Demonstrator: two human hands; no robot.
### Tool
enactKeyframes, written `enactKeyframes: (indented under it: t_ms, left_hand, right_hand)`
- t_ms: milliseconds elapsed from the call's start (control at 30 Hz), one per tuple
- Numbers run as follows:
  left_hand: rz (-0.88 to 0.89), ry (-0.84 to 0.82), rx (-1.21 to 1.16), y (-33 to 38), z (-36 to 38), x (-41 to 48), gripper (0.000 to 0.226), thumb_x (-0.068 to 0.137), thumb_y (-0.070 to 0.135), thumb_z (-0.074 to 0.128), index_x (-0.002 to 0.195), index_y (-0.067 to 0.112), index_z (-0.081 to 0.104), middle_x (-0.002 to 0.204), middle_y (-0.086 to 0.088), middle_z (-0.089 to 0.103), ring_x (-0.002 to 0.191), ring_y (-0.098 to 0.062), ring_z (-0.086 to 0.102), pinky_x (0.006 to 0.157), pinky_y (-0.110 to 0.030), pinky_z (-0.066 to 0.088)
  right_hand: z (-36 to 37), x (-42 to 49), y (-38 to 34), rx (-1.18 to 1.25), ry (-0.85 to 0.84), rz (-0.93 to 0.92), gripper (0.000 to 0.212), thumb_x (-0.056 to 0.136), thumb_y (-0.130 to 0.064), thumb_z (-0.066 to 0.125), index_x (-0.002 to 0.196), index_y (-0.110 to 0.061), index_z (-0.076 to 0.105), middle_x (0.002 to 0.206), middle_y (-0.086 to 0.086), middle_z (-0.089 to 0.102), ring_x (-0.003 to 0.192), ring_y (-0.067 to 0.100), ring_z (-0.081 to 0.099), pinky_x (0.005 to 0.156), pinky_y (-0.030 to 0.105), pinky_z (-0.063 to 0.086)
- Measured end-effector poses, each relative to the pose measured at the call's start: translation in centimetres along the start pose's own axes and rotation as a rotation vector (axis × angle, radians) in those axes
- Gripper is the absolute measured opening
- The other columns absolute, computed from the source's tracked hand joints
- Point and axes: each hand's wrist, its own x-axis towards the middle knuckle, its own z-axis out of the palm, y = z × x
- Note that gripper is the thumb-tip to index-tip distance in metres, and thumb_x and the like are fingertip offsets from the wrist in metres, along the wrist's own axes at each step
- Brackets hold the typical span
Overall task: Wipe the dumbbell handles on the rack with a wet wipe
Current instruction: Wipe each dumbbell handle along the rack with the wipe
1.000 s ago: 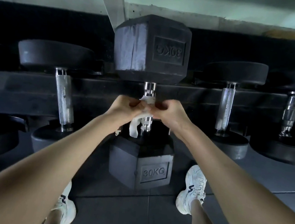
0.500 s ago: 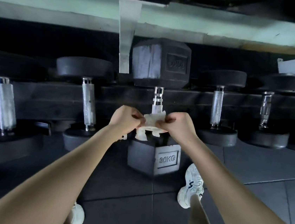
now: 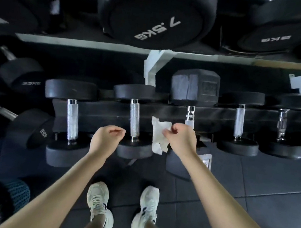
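Note:
My right hand [image 3: 180,139] pinches a crumpled white wet wipe [image 3: 159,133], which hangs in the air just left of the hex 30 kg dumbbell's chrome handle [image 3: 190,114]. The wipe touches no handle. My left hand [image 3: 105,139] holds nothing, its fingers loosely curled, in front of the knurled handle [image 3: 135,119] of the round dumbbell left of the hex one. More silver handles stand in a row on the lower rack shelf [image 3: 164,113], one to the left [image 3: 72,121] and others to the right [image 3: 239,122].
An upper shelf [image 3: 82,44] carries big round dumbbells, one marked 7.5 kg [image 3: 157,15]. Heavy dumbbells marked 35 kg [image 3: 24,79] and 40 kg [image 3: 35,129] lie at the left. A blue mesh object [image 3: 15,194] sits at the bottom left. My shoes [image 3: 98,201] stand on dark floor tiles.
Both hands have come off the 30 kg handle. My left hand let go of the wipe and moved left; my right hand keeps it. The view pulled back and upward.

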Motion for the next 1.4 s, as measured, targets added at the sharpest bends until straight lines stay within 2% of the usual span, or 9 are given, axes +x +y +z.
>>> enactKeyframes:
  t_ms: [100, 167, 233, 400, 533, 667, 867, 1100, 1400]
  left_hand:
    - [-0.133, 0.1, -0.169, -1.0, 0.1, 1.6, 0.012, 0.089, 0.018, 0.059, 0.086, 0.024, 0.069, 0.094, 0.004, 0.07, 0.091, -0.014, 0.065, 0.07, -0.021, 0.045]
    - [-0.163, 0.149, -0.198, -1.8, 0.6, 3.0, 0.012, 0.089, 0.018, 0.06, 0.083, 0.026, 0.067, 0.09, 0.005, 0.069, 0.091, -0.015, 0.065, 0.071, -0.023, 0.046]
    - [-0.171, 0.158, -0.212, -2.1, 1.4, 4.6, 0.011, 0.089, 0.018, 0.06, 0.084, 0.025, 0.068, 0.089, 0.006, 0.069, 0.089, -0.015, 0.064, 0.073, -0.025, 0.049]
    - [-0.237, 0.126, -0.265, -3.2, 3.9, 9.2, 0.014, 0.089, 0.011, 0.058, 0.09, 0.02, 0.07, 0.085, 0.004, 0.066, 0.086, -0.017, 0.061, 0.088, -0.035, 0.053]
    - [-0.17, 0.117, -0.201, -3.9, 5.2, 11.1, 0.019, 0.088, 0.008, 0.057, 0.097, 0.02, 0.068, 0.096, 0.002, 0.066, 0.101, -0.024, 0.062, 0.094, -0.041, 0.05]
    - [-0.148, 0.094, -0.139, -4.2, 5.3, 12.0, 0.028, 0.091, 0.012, 0.056, 0.116, 0.02, 0.064, 0.112, 0.0, 0.065, 0.104, -0.023, 0.061, 0.096, -0.04, 0.049]
    - [-0.317, -0.132, -0.328, -4.1, 5.2, 12.3, 0.013, 0.089, 0.01, 0.061, 0.1, 0.014, 0.066, 0.085, -0.007, 0.066, 0.071, -0.017, 0.061, 0.061, -0.025, 0.052]
    - [-0.046, 0.16, 0.096, -3.8, 4.8, 10.9, 0.007, 0.084, 0.029, 0.069, 0.079, 0.024, 0.07, 0.076, 0.004, 0.067, 0.074, -0.016, 0.063, 0.069, -0.032, 0.055]
    - [0.018, 0.151, 0.216, -3.2, 4.7, 10.0, 0.025, 0.086, 0.041, 0.063, 0.084, 0.017, 0.07, 0.08, -0.001, 0.068, 0.075, -0.02, 0.06, 0.054, -0.025, 0.041]
  right_hand:
    - [2.5, 2.0, 0.5, -0.051, -0.066, 0.009, 0.037, 0.084, -0.02, 0.065, 0.058, -0.016, 0.038, 0.056, -0.004, 0.041, 0.052, 0.013, 0.04, 0.045, 0.025, 0.026]
    - [3.6, 3.4, 0.9, -0.057, -0.045, 0.005, 0.007, 0.084, -0.019, 0.062, 0.084, -0.018, 0.055, 0.074, -0.004, 0.057, 0.067, 0.016, 0.056, 0.049, 0.025, 0.037]
    - [4.7, 4.9, 1.3, -0.014, -0.016, 0.018, 0.027, 0.086, -0.016, 0.058, 0.111, -0.024, 0.059, 0.093, -0.003, 0.066, 0.083, 0.02, 0.064, 0.061, 0.027, 0.048]
    - [8.2, 8.9, 1.2, -0.054, 0.042, 0.026, 0.014, 0.089, -0.023, 0.054, 0.094, -0.022, 0.067, 0.091, -0.002, 0.065, 0.087, 0.019, 0.06, 0.065, 0.026, 0.039]
    - [11.2, 9.8, 0.5, 0.229, -0.248, 0.085, 0.029, 0.086, -0.03, 0.065, 0.062, -0.017, 0.056, 0.066, -0.002, 0.058, 0.067, 0.017, 0.056, 0.059, 0.03, 0.044]
    - [11.8, 9.9, -0.7, 0.612, -0.494, 0.364, 0.02, 0.095, -0.022, 0.055, 0.076, -0.017, 0.057, 0.072, 0.0, 0.065, 0.068, 0.016, 0.062, 0.064, 0.031, 0.052]
    - [12.0, 9.9, -0.7, 0.732, -0.577, 0.454, 0.022, 0.094, -0.004, 0.043, 0.08, -0.011, 0.059, 0.07, 0.004, 0.065, 0.073, 0.02, 0.062, 0.074, 0.036, 0.052]
    - [12.2, 9.0, -0.1, 0.256, -0.219, 0.061, 0.038, 0.089, -0.023, 0.062, 0.053, -0.016, 0.05, 0.057, 0.002, 0.056, 0.059, 0.019, 0.056, 0.057, 0.033, 0.047]
    - [10.3, 7.4, 0.4, 0.002, -0.143, -0.064, 0.024, 0.083, -0.033, 0.065, 0.071, -0.017, 0.05, 0.066, -0.008, 0.051, 0.062, 0.013, 0.049, 0.05, 0.025, 0.034]
